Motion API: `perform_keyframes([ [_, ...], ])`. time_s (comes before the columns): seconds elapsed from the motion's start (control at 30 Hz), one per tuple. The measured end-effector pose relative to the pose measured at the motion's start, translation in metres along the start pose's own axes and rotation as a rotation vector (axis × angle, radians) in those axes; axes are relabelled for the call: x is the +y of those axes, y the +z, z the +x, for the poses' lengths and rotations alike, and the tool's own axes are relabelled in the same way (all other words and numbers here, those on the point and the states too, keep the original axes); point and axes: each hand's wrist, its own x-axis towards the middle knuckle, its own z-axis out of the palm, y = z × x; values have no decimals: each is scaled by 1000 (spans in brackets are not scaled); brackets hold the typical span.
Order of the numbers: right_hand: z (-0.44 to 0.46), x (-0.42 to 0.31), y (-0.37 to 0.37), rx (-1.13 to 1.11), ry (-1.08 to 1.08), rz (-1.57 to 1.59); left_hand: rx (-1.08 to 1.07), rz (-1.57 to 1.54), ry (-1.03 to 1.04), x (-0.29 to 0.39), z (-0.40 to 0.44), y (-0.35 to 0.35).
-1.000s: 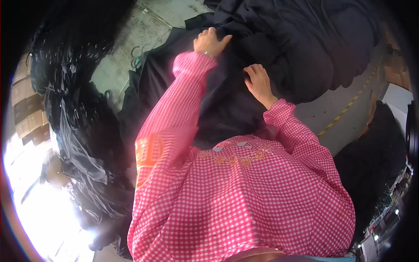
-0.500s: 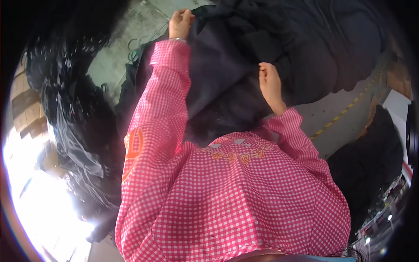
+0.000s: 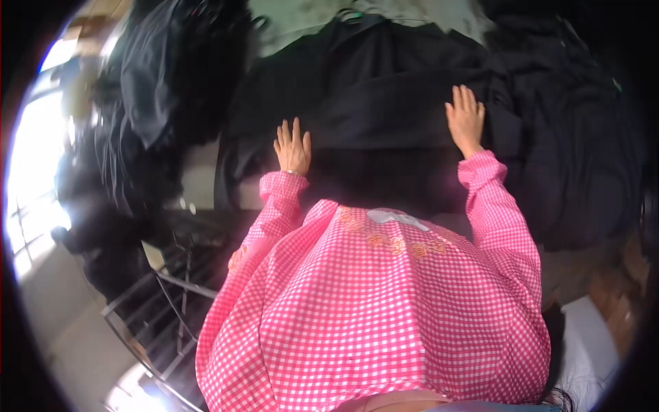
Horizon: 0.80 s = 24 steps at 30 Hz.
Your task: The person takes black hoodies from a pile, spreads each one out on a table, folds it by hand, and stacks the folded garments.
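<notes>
Left of my left hand (image 3: 293,150) are a bright window (image 3: 40,154), a dark heap (image 3: 154,82) and, nearer me, a metal rack (image 3: 186,284). That hand has opened, palm down over the black cloth (image 3: 374,113), which reaches across to my right hand (image 3: 466,122), opened too, so neither grips it. Beyond both shows a pale surface (image 3: 295,26); more dark fabric (image 3: 583,158) lies right.

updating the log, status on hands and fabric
Left hand open, palm down on black fabric. Right hand likewise. Fabric spread, creased. Nothing seen blocking either hand.
</notes>
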Motion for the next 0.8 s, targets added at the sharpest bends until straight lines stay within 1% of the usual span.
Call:
perform_keyframes([
  [0.03, 0, -17, -10, 11, -51, 9, 44, -84, -54, -26, -5, -7],
  [0.1, 5, -59, -43, -12, -19, -61, 152, -234, -138, -78, -17, -28],
  [0.13, 9, -89, -61, 39, -81, 33, 242, -312, -201, -106, -24, -38],
  [0.17, 13, -128, -90, 82, -139, 126, 295, -378, -330, -138, -37, -44],
  [0.2, 13, -169, -112, 86, -159, 131, 348, -447, -521, -171, -51, -47],
  [0.23, 12, -212, -133, 85, -284, 266, 352, -563, -757, -207, -66, -48],
  [0.27, 13, -250, -147, 90, -412, 396, 320, -800, -1004, -245, -78, -44],
  [0.33, -8, -311, -142, 33, -555, 391, 192, -1632, -1521, -292, -100, -55],
  [0.37, -22, -325, -129, 40, -568, 388, 107, -1963, -1660, -300, -112, -64],
  [0.43, -43, -349, -106, -150, -623, 273, 156, -2248, -1727, -318, -130, -60],
  [0.5, -46, -359, -112, -154, -628, 284, 321, -2342, -1677, -357, -143, -29],
  [0.57, -52, -356, -116, -177, -633, 303, 650, -2500, -1573, -383, -149, 19],
  [0.6, -54, -359, -120, -185, -636, 313, 823, -2569, -1503, -395, -150, 28],
  [0.63, -56, -361, -122, -179, -638, 309, 824, -2577, -1497, -405, -149, 29],
  [0.7, -59, -365, -125, -176, -626, 296, 1033, -2522, -1485, -421, -149, 26],
  [0.73, -57, -356, -123, -181, -619, 292, 1133, -2484, -1485, -416, -145, 29],
  [0.8, -63, -357, -124, -181, -603, 285, 1222, -2448, -1477, -414, -149, 13],
])
